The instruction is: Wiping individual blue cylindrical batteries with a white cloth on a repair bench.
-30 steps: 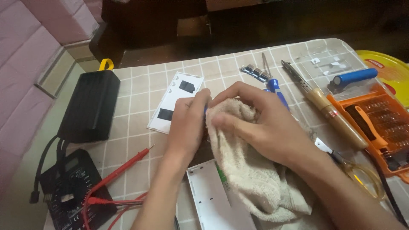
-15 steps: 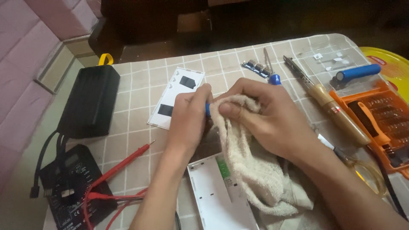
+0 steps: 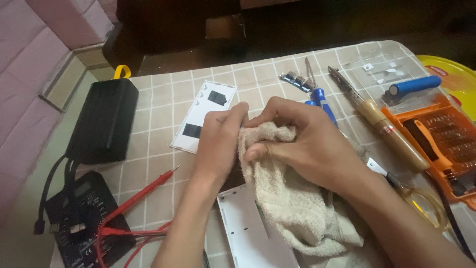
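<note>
Black plastic fills the left edge of the checked tablecloth (image 3: 158, 106): a closed black case (image 3: 105, 119) with a yellow loop at its far end, and nearer, a black multimeter (image 3: 82, 221) half over the table's left edge, its red probe leads (image 3: 136, 198) running right toward the middle. Bare cloth lies open between the case and a flat white panel (image 3: 203, 116) with two dark squares. At the centre the left hand (image 3: 218, 141) is curled, fingertips pressed into the far end of a beige towel (image 3: 297, 203); the right hand (image 3: 305, 144) closes over the same bunched end, thumb tucked against the cloth, the two hands touching. What, if anything, sits inside the fold cannot be told. The towel trails toward the near edge, over a white housing (image 3: 248, 233). Right of the hands lie a blue-handled screwdriver (image 3: 322, 101) and a wooden-handled soldering iron (image 3: 384, 124), close together. At the right edge an open orange tray (image 3: 439, 136) holds rows of small bits, with a blue cylinder (image 3: 414, 85) just beyond it, leaving little free room there.
</note>
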